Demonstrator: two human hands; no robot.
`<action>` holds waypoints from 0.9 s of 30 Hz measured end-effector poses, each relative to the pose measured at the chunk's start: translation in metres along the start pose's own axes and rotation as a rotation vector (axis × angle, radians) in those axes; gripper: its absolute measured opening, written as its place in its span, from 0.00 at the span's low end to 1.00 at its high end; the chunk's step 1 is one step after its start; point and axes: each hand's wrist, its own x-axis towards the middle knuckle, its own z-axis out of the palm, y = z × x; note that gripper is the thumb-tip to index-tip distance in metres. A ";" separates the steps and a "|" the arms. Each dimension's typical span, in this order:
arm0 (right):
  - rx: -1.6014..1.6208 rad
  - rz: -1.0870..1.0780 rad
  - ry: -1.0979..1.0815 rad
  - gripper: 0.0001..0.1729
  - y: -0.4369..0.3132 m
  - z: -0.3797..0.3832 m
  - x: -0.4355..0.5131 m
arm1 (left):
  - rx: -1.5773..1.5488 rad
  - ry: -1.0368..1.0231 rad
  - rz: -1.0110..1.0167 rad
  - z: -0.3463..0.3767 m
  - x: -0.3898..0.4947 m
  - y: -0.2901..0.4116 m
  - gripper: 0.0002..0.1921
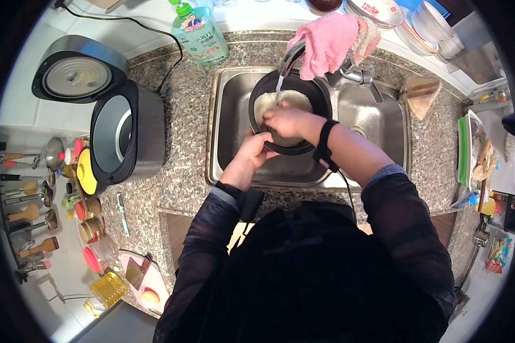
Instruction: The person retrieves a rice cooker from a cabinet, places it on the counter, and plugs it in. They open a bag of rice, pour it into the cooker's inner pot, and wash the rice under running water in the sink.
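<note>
A dark inner pot (323, 100) of a rice cooker rests in the left bowl of a steel double sink (234, 98), tipped a little towards me. Inside it lies white rice (298, 99), wetted by a stream of water (279, 85) from the chrome faucet (292, 58). My left hand (254, 151) grips the near-left rim, thumb on top and fingers beneath. Down in the rice is my right hand (284, 121); its fingertips are blurred and partly hidden, so what they hold cannot be told.
Left of the sink stands a rice cooker (126, 133), lid raised, with its cord running behind. A green soap bottle (204, 38) is at the back. Pink cloth (328, 40) drapes the faucet. Farther left are a pink cutting board (152, 278), a cleaver (136, 272) and an oil bottle (108, 289).
</note>
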 end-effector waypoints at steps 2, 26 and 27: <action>0.009 0.216 0.138 0.22 0.029 0.001 -0.002 | -0.003 0.003 -0.017 -0.003 0.003 0.000 0.39; 0.261 0.047 0.108 0.19 0.016 0.012 0.013 | 0.123 0.087 0.025 0.012 -0.002 0.007 0.35; 0.157 0.122 0.302 0.18 0.025 0.010 0.010 | 0.114 0.060 0.030 0.011 -0.004 0.006 0.35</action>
